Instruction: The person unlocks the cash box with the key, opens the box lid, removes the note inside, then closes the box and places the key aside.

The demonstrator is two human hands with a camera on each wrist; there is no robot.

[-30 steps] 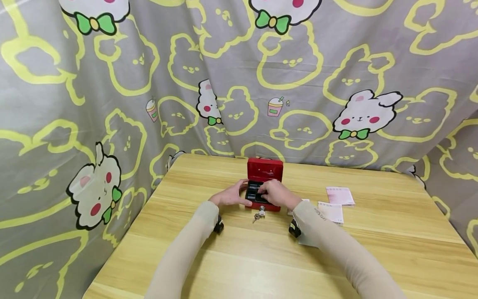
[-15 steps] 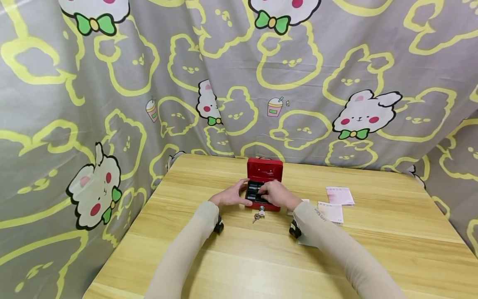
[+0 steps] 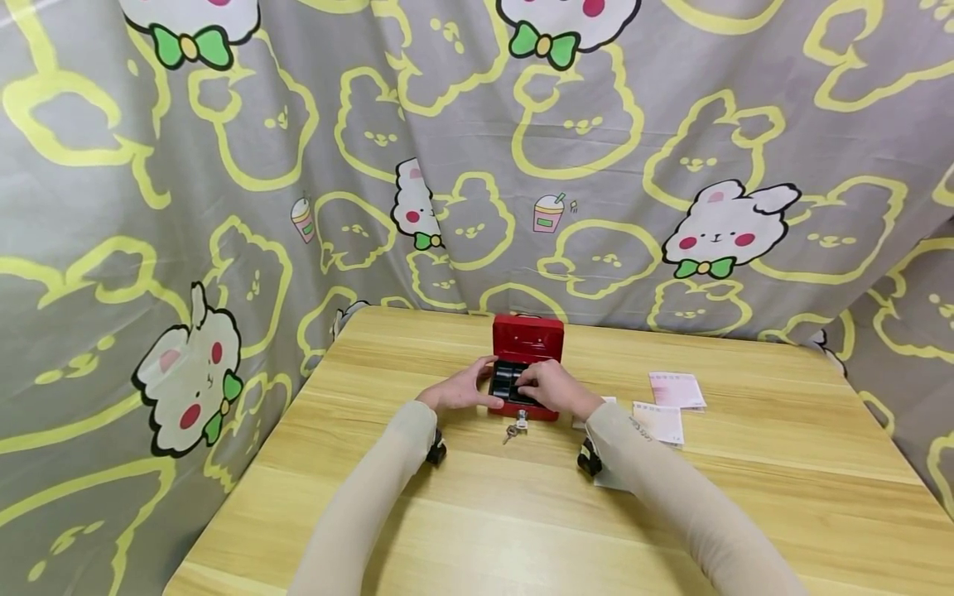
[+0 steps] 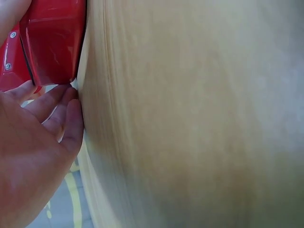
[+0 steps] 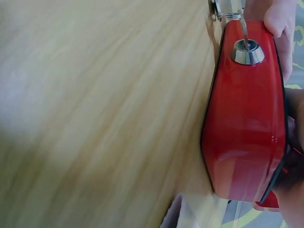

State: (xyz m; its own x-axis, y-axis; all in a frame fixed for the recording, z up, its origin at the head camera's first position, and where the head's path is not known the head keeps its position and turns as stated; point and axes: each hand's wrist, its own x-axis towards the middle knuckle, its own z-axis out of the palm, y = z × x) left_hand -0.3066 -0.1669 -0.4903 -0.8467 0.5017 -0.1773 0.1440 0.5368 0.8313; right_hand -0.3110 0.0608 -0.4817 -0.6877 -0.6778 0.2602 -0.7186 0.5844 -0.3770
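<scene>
A red cash box point(image 3: 529, 339) stands on the table with its lid tipped up at the back. Inside it is a black coin tray point(image 3: 503, 379) with rounded compartments. My left hand point(image 3: 460, 391) grips the box from its left side, thumb at the front corner and fingers toward the back; in the left wrist view those fingertips touch the red wall. My right hand point(image 3: 553, 387) reaches over the front right with bent fingers down in the tray. Its fingertips are hidden, so I cannot tell what they hold. A key sits in the silver lock point(image 5: 248, 53) on the box's front.
A second key point(image 3: 511, 432) hangs by the lock, over the table point(image 3: 477, 513). Pinkish banknotes point(image 3: 676, 389) lie to the right of the box. More paper point(image 3: 613, 480) lies partly hidden under my right wrist. A patterned grey curtain point(image 3: 477, 124) closes off the back and left.
</scene>
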